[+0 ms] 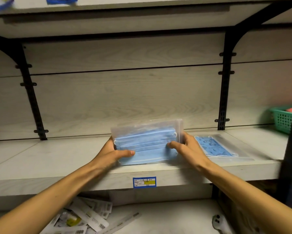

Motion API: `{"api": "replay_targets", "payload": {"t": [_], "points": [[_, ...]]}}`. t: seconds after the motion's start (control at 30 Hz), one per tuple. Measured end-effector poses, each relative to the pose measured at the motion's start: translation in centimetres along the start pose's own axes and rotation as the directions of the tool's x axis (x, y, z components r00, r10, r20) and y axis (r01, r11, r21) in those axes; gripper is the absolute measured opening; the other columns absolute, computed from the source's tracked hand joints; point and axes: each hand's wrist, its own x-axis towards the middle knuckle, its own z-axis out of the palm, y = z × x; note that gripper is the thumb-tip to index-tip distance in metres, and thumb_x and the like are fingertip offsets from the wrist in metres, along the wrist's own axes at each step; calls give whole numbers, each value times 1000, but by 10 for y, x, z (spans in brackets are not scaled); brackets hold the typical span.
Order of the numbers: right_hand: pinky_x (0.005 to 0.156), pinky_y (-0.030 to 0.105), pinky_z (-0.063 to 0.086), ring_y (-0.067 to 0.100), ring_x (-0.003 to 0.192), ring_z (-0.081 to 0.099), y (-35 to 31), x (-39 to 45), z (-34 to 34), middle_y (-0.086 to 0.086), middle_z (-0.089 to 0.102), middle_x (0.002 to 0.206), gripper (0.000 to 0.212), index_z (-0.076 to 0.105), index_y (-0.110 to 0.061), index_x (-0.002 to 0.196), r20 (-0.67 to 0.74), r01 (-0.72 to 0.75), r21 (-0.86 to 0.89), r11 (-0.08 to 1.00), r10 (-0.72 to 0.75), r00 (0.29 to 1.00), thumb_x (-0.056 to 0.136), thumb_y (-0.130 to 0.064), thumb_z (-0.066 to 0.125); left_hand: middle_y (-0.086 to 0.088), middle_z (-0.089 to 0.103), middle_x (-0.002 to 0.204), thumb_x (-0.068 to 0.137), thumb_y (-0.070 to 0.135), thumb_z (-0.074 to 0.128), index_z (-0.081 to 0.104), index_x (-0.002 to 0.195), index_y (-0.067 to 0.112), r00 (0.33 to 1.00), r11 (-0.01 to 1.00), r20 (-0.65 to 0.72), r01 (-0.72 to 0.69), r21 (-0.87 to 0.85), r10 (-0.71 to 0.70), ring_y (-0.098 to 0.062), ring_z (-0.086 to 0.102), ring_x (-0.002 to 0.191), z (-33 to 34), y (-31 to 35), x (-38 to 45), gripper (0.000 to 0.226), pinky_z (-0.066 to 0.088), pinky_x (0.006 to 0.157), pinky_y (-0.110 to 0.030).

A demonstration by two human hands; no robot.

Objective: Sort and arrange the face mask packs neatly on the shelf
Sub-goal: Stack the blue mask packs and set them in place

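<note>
We clasp the stack of blue mask packs (146, 144) upright at the shelf's (57, 159) front edge, left hand (114, 153) and right hand (186, 147) closed on opposite ends, likely to square it beside the flat patterned pack (215, 146).
</note>
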Motion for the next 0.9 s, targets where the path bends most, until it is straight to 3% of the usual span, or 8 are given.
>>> {"api": "replay_targets", "payload": {"t": [0.1, 0.23, 0.37, 0.53, 0.67, 0.73, 0.8, 0.9], "points": [[62, 19, 51, 3, 73, 64, -4, 4, -5, -6, 69, 93, 28, 59, -26, 104, -9, -31, -57, 998, 31, 999, 81, -32, 74, -6, 78, 108, 80, 2, 81, 64, 118, 13, 998, 999, -57, -18, 46, 20, -25, 75, 100, 1, -2, -1, 43, 62, 81, -32], [86, 25, 52, 8, 103, 64, -29, 15, -20, -2, 65, 118, 63, 47, -23, 135, -62, 90, 26, 996, -89, 994, 81, -19, 81, 6, 78, 107, 86, -1, 75, 68, 115, 18, 962, 940, -34, -259, 221, 273, -15, 73, 102, 3, 8, -6, 35, 59, 86, -24], [94, 29, 51, 8, 112, 59, -68, 26, -42, -6, 61, 125, 84, 38, -27, 146, 76, 406, -285, 868, -402, 913, 76, -19, 83, 8, 76, 104, 87, -1, 72, 71, 118, 15, 794, 654, 57, -536, 533, 605, -15, 71, 95, -6, 37, -7, 35, 56, 79, -28], [95, 36, 49, 15, 117, 57, -78, 25, -36, -8, 59, 131, 60, 50, -29, 137, 353, 543, -688, 481, -431, 830, 81, -36, 71, -4, 72, 89, 78, -1, 59, 72, 108, 13, 712, 421, 152, -559, 715, 686, -35, 64, 79, -9, 67, -4, 35, 54, 69, -46], [74, 38, 49, 27, 94, 63, -69, 25, -24, -2, 70, 102, 23, 62, -25, 109, 313, 521, -697, 494, -444, 840, 86, -25, 62, 3, 66, 124, 80, -5, 69, 66, 119, 15, 632, 303, 201, -596, 743, 748, -25, 66, 107, 0, 79, 1, 44, 56, 78, -47], [64, 40, 44, 31, 78, 61, -65, 28, -22, 1, 64, 79, 4, 58, -18, 87, 186, 463, -628, 626, -457, 870, 86, -21, 60, 6, 57, 137, 85, 10, 73, 51, 136, 22, 614, 372, 38, -524, 767, 788, -21, 62, 113, 11, 75, 1, 57, 57, 83, -45], [63, 43, 44, 24, 68, 54, -60, 30, -20, 6, 60, 72, 10, 58, -8, 82, 86, 370, -500, 783, -381, 921, 85, -18, 59, 1, 43, 150, 86, 25, 78, 30, 150, 24, 657, 572, -186, -440, 692, 730, -18, 50, 129, 27, 69, 1, 80, 50, 100, -41], [58, 32, 40, 14, 61, 48, -53, 30, -15, 1, 55, 65, 12, 65, -5, 76, -29, 74, -172, 982, -80, 996, 83, -15, 62, -4, 21, 161, 85, 45, 76, 10, 157, 20, 825, 894, -412, -226, 387, 387, -18, 30, 146, 42, 57, 2, 101, 31, 119, -40]]}}
